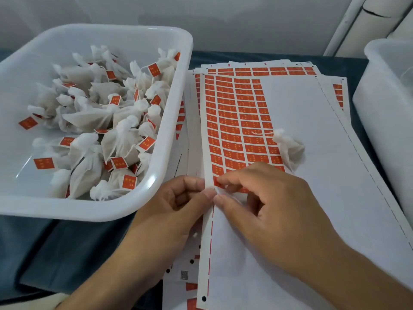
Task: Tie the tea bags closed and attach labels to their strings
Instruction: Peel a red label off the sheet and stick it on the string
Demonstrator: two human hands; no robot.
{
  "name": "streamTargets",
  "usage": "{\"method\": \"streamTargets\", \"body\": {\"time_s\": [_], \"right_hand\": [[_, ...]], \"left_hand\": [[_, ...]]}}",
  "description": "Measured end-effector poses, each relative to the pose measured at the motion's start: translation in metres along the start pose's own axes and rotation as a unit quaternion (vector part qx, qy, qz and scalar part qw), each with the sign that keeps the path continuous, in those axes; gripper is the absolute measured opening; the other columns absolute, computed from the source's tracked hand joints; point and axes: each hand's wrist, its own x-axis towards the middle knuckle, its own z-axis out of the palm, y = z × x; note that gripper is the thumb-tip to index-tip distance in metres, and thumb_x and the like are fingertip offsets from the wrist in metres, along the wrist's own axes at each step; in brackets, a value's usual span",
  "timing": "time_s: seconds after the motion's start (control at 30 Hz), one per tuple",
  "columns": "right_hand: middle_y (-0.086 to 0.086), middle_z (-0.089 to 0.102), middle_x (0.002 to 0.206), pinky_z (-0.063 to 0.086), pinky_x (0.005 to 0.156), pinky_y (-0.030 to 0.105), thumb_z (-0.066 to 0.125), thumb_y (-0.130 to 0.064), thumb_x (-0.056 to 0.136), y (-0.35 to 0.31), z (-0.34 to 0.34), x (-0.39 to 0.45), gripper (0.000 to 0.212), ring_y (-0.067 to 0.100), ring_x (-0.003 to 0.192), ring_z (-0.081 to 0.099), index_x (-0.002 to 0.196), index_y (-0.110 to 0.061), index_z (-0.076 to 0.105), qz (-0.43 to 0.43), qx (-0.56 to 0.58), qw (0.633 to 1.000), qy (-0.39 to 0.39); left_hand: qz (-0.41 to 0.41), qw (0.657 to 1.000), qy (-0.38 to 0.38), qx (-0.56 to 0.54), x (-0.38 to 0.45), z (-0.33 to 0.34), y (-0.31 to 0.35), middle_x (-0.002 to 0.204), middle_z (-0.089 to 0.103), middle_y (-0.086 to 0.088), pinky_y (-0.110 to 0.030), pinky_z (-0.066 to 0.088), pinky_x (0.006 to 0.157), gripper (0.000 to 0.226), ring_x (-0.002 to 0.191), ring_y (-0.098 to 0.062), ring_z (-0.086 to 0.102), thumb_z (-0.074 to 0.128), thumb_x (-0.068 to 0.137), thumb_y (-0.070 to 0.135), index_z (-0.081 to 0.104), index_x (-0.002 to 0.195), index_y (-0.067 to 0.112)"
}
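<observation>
A white sheet of orange labels (237, 121) lies on top of a stack of similar sheets. One tied white tea bag (289, 148) rests on the sheet, its string trailing left over the labels. My left hand (178, 204) pinches the sheet's left edge between thumb and fingers. My right hand (268, 198) has its fingertips on an orange label at the bottom left of the label block, pinching at it. A white tub (174, 121) on the left holds several tied tea bags with orange labels on their strings.
A second white tub (384, 104) stands at the right edge, its contents hidden. The sheets lie on a dark blue cloth (55, 247) covering the table. A pale wall and a white pipe are behind.
</observation>
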Motion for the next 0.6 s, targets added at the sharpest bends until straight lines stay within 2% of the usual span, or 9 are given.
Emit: {"method": "streamTargets", "body": {"time_s": [0.1, 0.3, 0.47, 0.6], "right_hand": [[-0.023, 0.066, 0.117, 0.047, 0.096, 0.020, 0.047, -0.068, 0.084, -0.0007, 0.0029, 0.0031, 0.053, -0.002, 0.100, 0.061, 0.121, -0.036, 0.068, 0.009, 0.011, 1.000, 0.017], [-0.020, 0.070, 0.100, 0.044, 0.083, 0.011, 0.059, -0.059, 0.086, -0.0014, 0.0064, 0.0069, 0.037, -0.003, 0.082, 0.060, 0.105, -0.031, 0.074, 0.011, 0.018, 0.999, 0.045], [-0.017, 0.072, 0.098, 0.051, 0.088, 0.021, 0.053, -0.058, 0.084, -0.0032, 0.0062, 0.0080, 0.041, 0.002, 0.084, 0.063, 0.102, -0.029, 0.076, 0.010, 0.021, 0.999, 0.046], [-0.018, 0.071, 0.097, 0.045, 0.086, 0.014, 0.051, -0.058, 0.086, -0.0029, 0.0060, 0.0082, 0.038, 0.001, 0.082, 0.062, 0.098, -0.030, 0.073, 0.011, 0.015, 0.999, 0.047]], "left_hand": [[0.036, 0.999, 0.024, 0.033, 0.0017, 0.0018, 0.0024, 0.083, 0.078, 0.002, -0.013, 0.054, 0.058, 0.017, 0.069, -0.010, 0.075, 0.063, 0.086, 0.046, 0.075, 0.090, 0.034], [0.074, 0.995, 0.021, 0.068, 0.0028, 0.0030, -0.0011, 0.091, 0.078, 0.007, -0.010, 0.055, 0.066, 0.015, 0.082, -0.008, 0.076, 0.061, 0.088, 0.045, 0.074, 0.094, 0.039], [0.101, 0.990, 0.023, 0.094, 0.0037, 0.0035, -0.0006, 0.089, 0.077, 0.010, -0.007, 0.053, 0.065, 0.016, 0.082, -0.004, 0.074, 0.060, 0.084, 0.048, 0.072, 0.091, 0.040], [0.113, 0.988, 0.020, 0.106, 0.0038, 0.0039, -0.0013, 0.089, 0.077, 0.014, -0.005, 0.052, 0.066, 0.015, 0.082, -0.001, 0.074, 0.058, 0.086, 0.047, 0.071, 0.090, 0.041]]}}
